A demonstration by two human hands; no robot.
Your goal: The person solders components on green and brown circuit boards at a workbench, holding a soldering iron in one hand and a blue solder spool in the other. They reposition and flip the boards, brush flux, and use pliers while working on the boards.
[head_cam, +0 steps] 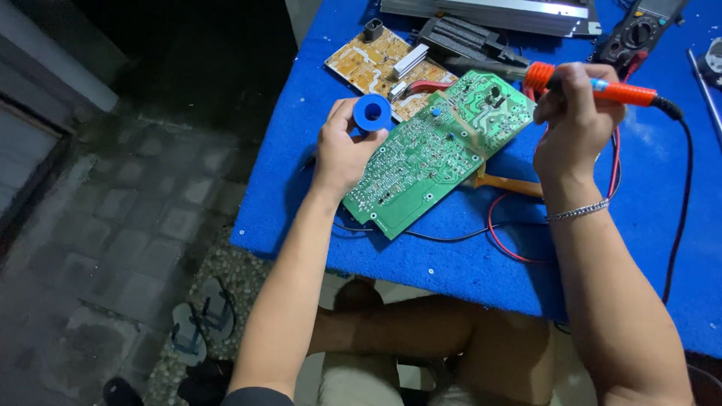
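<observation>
left hand (342, 150): grips blue solder spool (372, 113)
right hand (575, 120): closed around orange soldering iron (602, 86)
between hands: green circuit board (436, 154)

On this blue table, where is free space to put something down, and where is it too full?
Bare cloth of the blue table lies left of the green circuit board, below the left hand. Another free patch lies along the near edge, under the red wire, and right of the soldering iron's black cord. The far edge is crowded: tan board, multimeter, metal parts.
</observation>
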